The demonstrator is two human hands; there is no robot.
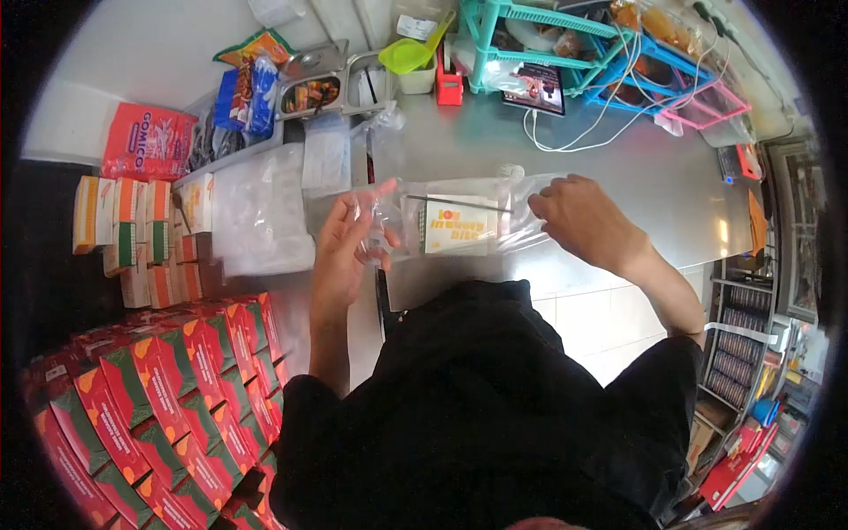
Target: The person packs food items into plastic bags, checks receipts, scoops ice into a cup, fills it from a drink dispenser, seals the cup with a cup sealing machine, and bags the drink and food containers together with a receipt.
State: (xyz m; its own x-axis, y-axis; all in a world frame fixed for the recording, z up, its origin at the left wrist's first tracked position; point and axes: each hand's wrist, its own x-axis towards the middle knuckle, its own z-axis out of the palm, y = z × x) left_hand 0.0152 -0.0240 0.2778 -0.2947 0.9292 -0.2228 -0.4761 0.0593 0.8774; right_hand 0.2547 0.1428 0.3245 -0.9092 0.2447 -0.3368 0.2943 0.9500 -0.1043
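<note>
A clear plastic bag (521, 225) is stretched between my two hands above the metal counter. My left hand (340, 243) has its fingers curled round the bag's left end, where the plastic bunches up. At the other end, my right hand (587, 221) is closed with fingertips pinching the plastic. Between them, a small white box (459, 231) with yellow and orange lettering and a green edge shows through the film. A thin dark stick (455, 203) crosses the top of this box. I cannot tell whether box and stick lie inside the bag or beneath it.
A stack of clear plastic bags (261, 208) lies left of my hands, beside small orange-and-white boxes (132, 216). Many red-and-green boxes (168, 389) fill the lower left. Behind stand metal pans (311, 95), a teal rack (548, 35) and a tablet (534, 88) with white cables.
</note>
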